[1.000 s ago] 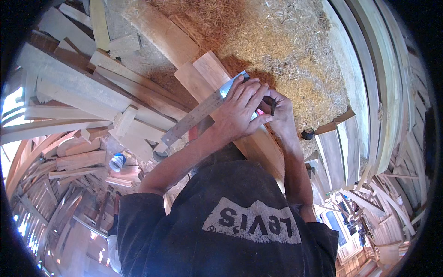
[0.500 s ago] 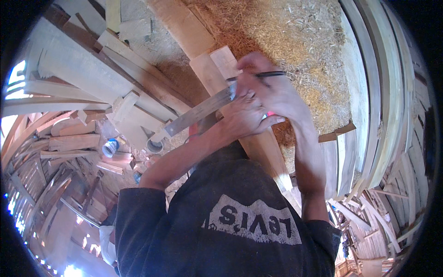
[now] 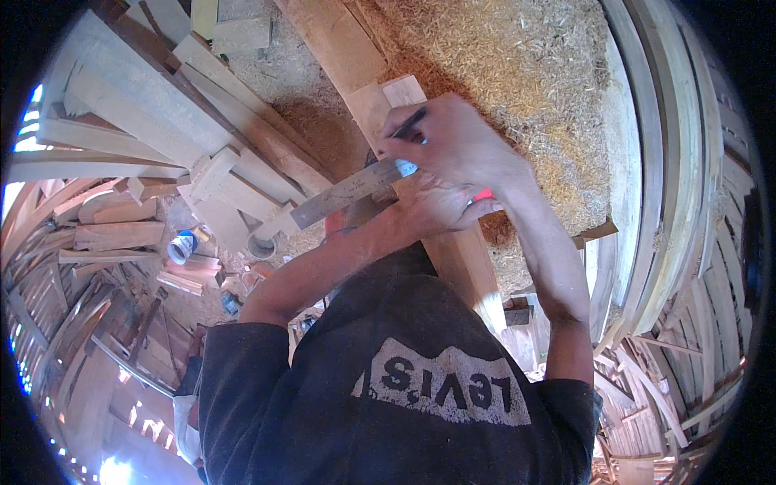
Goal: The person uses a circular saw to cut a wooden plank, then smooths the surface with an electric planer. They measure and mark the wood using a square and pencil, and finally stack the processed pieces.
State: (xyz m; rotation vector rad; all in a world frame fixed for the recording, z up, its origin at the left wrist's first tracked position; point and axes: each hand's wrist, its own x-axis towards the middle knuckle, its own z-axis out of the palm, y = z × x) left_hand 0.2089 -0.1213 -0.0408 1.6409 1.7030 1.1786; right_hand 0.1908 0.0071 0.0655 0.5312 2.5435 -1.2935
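Observation:
My right hand [image 3: 465, 141] is closed round a dark, slim pencil [image 3: 411, 123], which slants between the fingers; the hand is slightly blurred. Just below, partly covered by it, my left hand [image 3: 440, 200] is closed over the near end of a flat grey metal ruler [image 3: 343, 194]. The ruler juts out to the left, with a light blue patch [image 3: 406, 167] near the hands. Something pinkish red [image 3: 482, 195] peeps out by the left thumb. Both hands are above a long wooden board [image 3: 461, 259]. A small pale wood block [image 3: 402, 90] lies beyond the right hand.
Sawdust and shavings [image 3: 541, 73] cover the ground at the far right. Long curved planks [image 3: 647, 170] stand along the right. Stacked boards [image 3: 153, 105] lie at the far left, with a white and blue container [image 3: 183, 246] and offcuts [image 3: 121, 234] nearer.
The pencil has turned from lying nearly level, pointing right, to slanting between my right fingers. My right hand has shifted slightly; the left stays on the ruler. The whole view has moved a little.

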